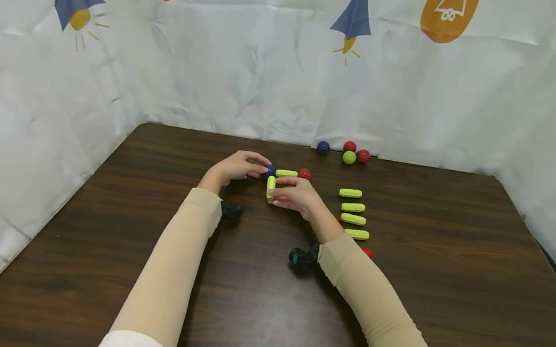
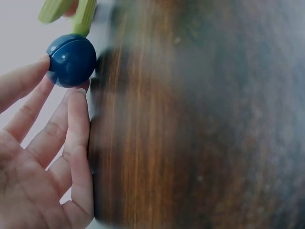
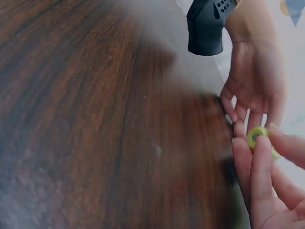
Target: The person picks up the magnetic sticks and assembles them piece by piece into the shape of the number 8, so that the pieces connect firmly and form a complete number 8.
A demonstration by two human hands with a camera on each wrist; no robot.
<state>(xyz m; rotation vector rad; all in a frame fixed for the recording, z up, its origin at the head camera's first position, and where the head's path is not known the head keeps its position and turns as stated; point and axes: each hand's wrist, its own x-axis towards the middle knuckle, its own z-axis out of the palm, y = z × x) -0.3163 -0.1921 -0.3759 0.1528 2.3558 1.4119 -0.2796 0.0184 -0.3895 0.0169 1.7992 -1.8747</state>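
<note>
My left hand [image 1: 241, 167] pinches a glossy blue ball [image 2: 72, 61] between thumb and fingers, near the table's far side. From that ball a yellow-green ribbed rod [image 1: 286, 173] runs right to a red ball [image 1: 304, 173]. My right hand [image 1: 296, 195] pinches a second yellow-green rod [image 1: 271, 187], which points toward me with its far end at the blue ball. Whether that end touches the ball I cannot tell. In the right wrist view the held rod's near end [image 3: 255, 136] shows a grey centre.
Several loose yellow-green rods [image 1: 352, 207] lie in a column right of my right hand. A red thing [image 1: 367, 251] is partly hidden by the right sleeve. Along the far edge sit a blue ball [image 1: 323, 147], a green ball [image 1: 348, 158] and two red balls [image 1: 363, 156], before a printed curtain.
</note>
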